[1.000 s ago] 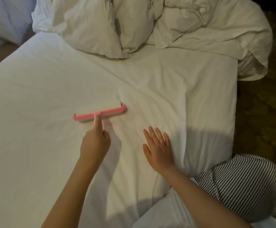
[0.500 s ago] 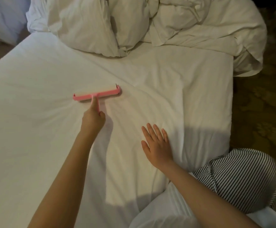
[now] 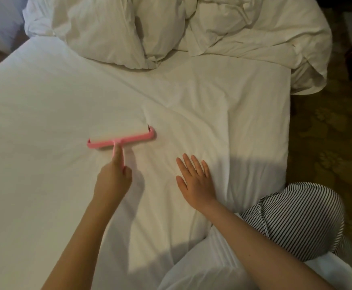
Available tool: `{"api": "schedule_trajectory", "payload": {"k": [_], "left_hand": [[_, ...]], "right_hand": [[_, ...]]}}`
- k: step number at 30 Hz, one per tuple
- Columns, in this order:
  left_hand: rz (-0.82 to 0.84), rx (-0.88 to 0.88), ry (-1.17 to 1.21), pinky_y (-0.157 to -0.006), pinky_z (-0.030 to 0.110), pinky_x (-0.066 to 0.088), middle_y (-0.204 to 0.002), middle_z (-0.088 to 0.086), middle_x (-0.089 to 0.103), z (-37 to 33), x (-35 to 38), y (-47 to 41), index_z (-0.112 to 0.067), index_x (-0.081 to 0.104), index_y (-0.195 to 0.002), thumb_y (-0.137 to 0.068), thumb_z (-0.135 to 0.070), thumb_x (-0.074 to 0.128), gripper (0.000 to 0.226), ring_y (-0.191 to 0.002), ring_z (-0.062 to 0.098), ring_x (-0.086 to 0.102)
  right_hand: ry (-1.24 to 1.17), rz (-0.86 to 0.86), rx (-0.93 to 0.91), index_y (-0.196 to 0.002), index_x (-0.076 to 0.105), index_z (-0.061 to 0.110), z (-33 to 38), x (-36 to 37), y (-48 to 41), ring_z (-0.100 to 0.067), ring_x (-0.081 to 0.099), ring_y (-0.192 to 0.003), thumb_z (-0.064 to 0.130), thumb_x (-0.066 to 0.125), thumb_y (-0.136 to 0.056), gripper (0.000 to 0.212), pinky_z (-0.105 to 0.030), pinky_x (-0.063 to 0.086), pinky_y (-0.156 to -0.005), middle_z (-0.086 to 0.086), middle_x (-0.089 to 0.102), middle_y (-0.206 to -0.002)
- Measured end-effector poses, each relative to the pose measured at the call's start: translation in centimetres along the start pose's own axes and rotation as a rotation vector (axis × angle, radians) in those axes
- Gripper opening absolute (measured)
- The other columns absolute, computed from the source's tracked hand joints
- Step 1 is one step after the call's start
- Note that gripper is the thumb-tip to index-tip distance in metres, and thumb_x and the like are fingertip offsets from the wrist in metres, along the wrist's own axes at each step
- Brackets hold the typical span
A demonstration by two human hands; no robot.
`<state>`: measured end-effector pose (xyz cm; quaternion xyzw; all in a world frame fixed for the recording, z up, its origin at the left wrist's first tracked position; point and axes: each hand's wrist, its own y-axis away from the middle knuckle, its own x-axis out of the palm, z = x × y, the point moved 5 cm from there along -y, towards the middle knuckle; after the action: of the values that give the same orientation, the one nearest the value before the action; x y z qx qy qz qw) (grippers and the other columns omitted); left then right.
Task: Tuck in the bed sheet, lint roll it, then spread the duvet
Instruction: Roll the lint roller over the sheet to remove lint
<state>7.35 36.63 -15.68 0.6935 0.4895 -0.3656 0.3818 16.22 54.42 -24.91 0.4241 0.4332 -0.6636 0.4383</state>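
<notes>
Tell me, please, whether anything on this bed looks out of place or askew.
The duvet lies crumpled in a heap at the far end, one part drooping off the far right corner. The bed sheet shows creases fanning out near the flat right hand. Neither looks damaged; nothing is spilled.

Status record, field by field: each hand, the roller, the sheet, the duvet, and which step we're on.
left hand: grips the handle of the pink lint roller, index finger laid along it
right hand: flat on the bed sheet, fingers straight, to the right of the roller
lint roller: head resting on the sheet, mid-bed
bed sheet: spread over the mattress, creased around the right hand
duvet: bunched in a heap at the far end of the bed
step: lint rolling; duvet not yet spread
</notes>
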Motion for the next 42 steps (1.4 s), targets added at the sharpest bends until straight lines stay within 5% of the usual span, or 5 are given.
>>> {"api": "schedule_trajectory", "payload": {"k": [10, 17, 24, 31, 42], "left_hand": [[0.299, -0.085, -0.278, -0.057, 0.026, 0.041, -0.081, 0.005, 0.057, -0.7, -1.1, 7.5, -0.024, 0.003, -0.151, -0.092, -0.008, 0.036, 0.07, -0.056, 0.017, 0.049], [0.016, 0.009, -0.077, -0.062, 0.032, 0.032, -0.065, 0.013, 0.049, -0.4, 0.2, -1.2, -0.018, 0.005, -0.152, -0.089, 0.0, 0.042, 0.075, -0.061, 0.031, 0.051], [0.21, -0.053, -0.28, -0.086, 0.035, 0.046, -0.134, 0.023, 0.05, -0.4, -2.0, 0.5, -0.02, 0.01, -0.152, -0.089, -0.006, 0.043, 0.072, -0.106, 0.037, 0.059], [0.166, -0.041, -0.041, -0.056, 0.029, 0.036, -0.055, 0.001, 0.047, 2.1, -0.4, 10.5, -0.032, 0.002, -0.149, -0.086, -0.002, 0.047, 0.082, -0.051, 0.02, 0.047], [-0.183, 0.141, 0.191, -0.063, 0.026, 0.034, -0.058, 0.005, 0.048, -4.3, -0.8, 3.5, -0.023, 0.027, -0.148, -0.087, -0.004, 0.04, 0.066, -0.059, 0.03, 0.05]], "right_hand": [[-0.012, -0.008, -0.008, -0.129, 0.057, 0.013, 0.0, -0.1, 0.0, -0.03, 0.054, -0.122, 0.034, 0.037, -0.088, 0.05, -0.042, 0.023, -0.104, -0.009, 0.056, -0.134], [-0.017, -0.019, -0.017, -0.127, 0.059, 0.014, -0.2, -0.3, 0.3, -0.029, 0.055, -0.121, 0.034, 0.039, -0.088, 0.049, -0.042, 0.025, -0.104, -0.008, 0.057, -0.132], [-0.022, -0.019, -0.039, -0.128, 0.058, 0.014, -0.8, -0.4, 1.2, -0.028, 0.054, -0.122, 0.035, 0.038, -0.089, 0.049, -0.04, 0.025, -0.104, -0.008, 0.056, -0.133], [-0.015, -0.046, -0.009, -0.128, 0.058, 0.013, -0.6, -0.5, 2.5, -0.027, 0.049, -0.125, 0.032, 0.038, -0.089, 0.048, -0.04, 0.024, -0.105, -0.009, 0.055, -0.134], [-0.037, -0.198, 0.223, -0.123, 0.061, 0.011, -3.4, -2.2, 3.6, -0.027, 0.05, -0.12, 0.029, 0.042, -0.083, 0.048, -0.041, 0.025, -0.101, -0.01, 0.059, -0.129]]}}
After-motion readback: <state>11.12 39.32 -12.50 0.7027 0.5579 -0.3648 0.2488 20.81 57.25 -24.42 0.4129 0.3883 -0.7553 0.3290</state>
